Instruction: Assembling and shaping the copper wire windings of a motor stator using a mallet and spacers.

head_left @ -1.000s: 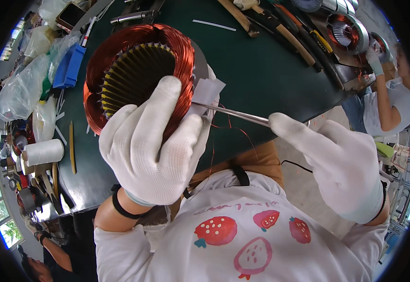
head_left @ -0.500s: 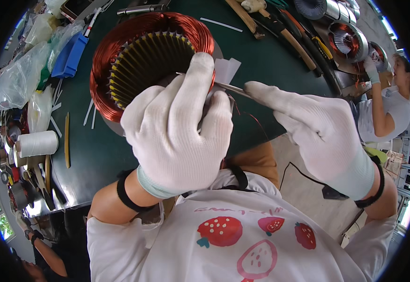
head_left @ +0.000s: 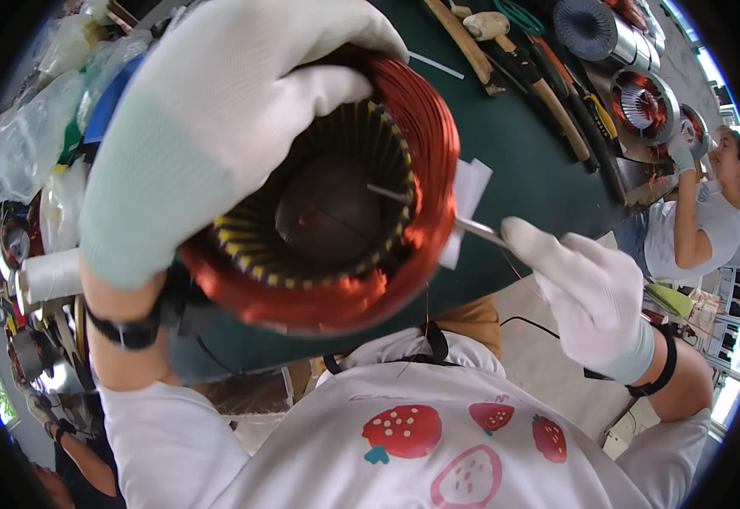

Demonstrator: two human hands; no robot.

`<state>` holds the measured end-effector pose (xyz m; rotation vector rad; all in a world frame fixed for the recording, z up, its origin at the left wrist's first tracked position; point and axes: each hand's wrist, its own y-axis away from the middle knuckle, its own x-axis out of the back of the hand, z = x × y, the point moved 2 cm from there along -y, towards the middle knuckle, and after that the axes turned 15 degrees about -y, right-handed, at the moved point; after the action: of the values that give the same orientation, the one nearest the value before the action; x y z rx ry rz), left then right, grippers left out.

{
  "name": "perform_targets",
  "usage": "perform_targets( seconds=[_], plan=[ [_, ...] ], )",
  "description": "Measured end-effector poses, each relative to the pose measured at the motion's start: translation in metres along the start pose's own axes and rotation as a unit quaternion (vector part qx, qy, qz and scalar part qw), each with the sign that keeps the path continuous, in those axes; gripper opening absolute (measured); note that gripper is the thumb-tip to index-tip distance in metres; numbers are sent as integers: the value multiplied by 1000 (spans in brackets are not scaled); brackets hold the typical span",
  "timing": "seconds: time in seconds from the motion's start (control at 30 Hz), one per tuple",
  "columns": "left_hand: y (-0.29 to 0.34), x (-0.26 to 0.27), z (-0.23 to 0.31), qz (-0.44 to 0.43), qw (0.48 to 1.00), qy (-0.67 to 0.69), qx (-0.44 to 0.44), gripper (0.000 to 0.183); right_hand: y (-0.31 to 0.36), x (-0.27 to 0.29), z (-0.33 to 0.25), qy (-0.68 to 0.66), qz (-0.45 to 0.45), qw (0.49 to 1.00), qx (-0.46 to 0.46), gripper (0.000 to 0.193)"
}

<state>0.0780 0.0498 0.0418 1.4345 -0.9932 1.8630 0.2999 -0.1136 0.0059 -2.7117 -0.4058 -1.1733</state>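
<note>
A motor stator (head_left: 433, 136) with thick red copper windings and yellow-edged slots is tilted, its bore facing me. My left hand (head_left: 242, 85), in a white knit glove, is closed around its far-left rim, the thumb along the inner edge. My gloved right hand (head_left: 586, 293) grips a thin metal rod (head_left: 482, 230) at the stator's right side. The rod runs through the winding, and its tip shows inside the bore. White paper slips (head_left: 470, 191) stick out beside the winding there. Fine copper wire hangs near the stator's lower edge.
A mallet (head_left: 522, 59), wooden sticks and other hand tools lie at the far right of the green table (head_left: 539, 182). Other stators (head_left: 644, 106) stand beyond, near a co-worker (head_left: 696, 212). Plastic bags (head_left: 35, 140) and a white thread spool (head_left: 52, 276) sit at left.
My left hand has moved from the stator's near side to its far-left rim. The stator has come nearer and tilted. My right hand has shifted right and down, still holding the rod.
</note>
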Motion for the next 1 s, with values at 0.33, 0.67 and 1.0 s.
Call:
perform_targets(
  seconds=[0.33,0.67,1.0],
  plan=[
    [12,-25,-13,73,995,33,52,25,-2,-32,43,-178,107,976,66,48],
    [10,-22,-5,95,992,13,87,23,2,-39,55,-333,73,940,20,48],
    [30,-6,57,187,976,-57,93,26,1,-28,46,-203,128,958,157,59]
  ],
)
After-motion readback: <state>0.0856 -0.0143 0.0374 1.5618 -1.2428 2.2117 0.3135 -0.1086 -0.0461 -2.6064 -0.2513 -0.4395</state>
